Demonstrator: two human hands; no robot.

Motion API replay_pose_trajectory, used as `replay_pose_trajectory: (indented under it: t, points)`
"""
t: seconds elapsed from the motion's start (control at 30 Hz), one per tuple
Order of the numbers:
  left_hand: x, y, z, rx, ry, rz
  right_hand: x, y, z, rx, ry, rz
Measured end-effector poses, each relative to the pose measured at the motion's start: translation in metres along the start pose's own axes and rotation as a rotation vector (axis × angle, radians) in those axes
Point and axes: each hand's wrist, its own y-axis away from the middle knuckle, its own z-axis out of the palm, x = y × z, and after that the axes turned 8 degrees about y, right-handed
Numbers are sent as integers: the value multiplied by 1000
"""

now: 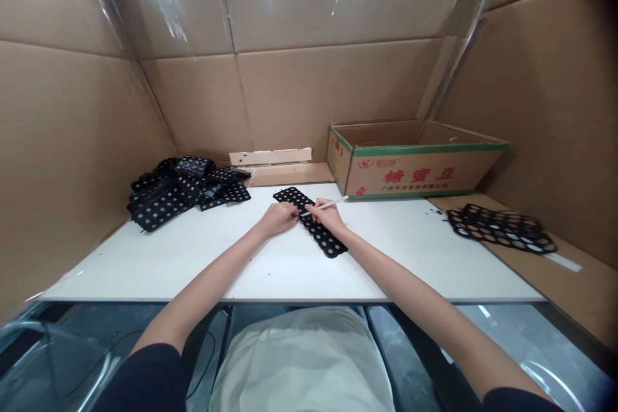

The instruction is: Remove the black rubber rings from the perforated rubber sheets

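A black fabric piece with rows of pale dots or holes lies slantwise on the white table. My left hand is closed at its left edge, the fingertips on the fabric. Across the fabric, my right hand grips a slim white pen-like tool, its tip down on the piece near my left fingers. How far the left fingers pinch the edge is hidden by the hand itself. Back left rests a heap of similar black dotted pieces.
An open cardboard box with green edging stands at the back right. Black sheets with large round holes lie on cardboard at the right. Tall cardboard walls enclose the white table on three sides.
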Motion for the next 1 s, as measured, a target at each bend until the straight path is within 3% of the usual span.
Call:
replay_pose_trajectory:
  t: [0.23, 0.5, 1.0]
  points:
    - [2, -1, -1, -8, -3, -12, 1, 1, 0, -2, 1, -2]
    - [6, -3, -1, 2, 75, -135, -1, 4, 4, -22, 68, -50]
    - [5, -3, -1, -10, 93, -107, 4, 1, 6, -52, 54, -72]
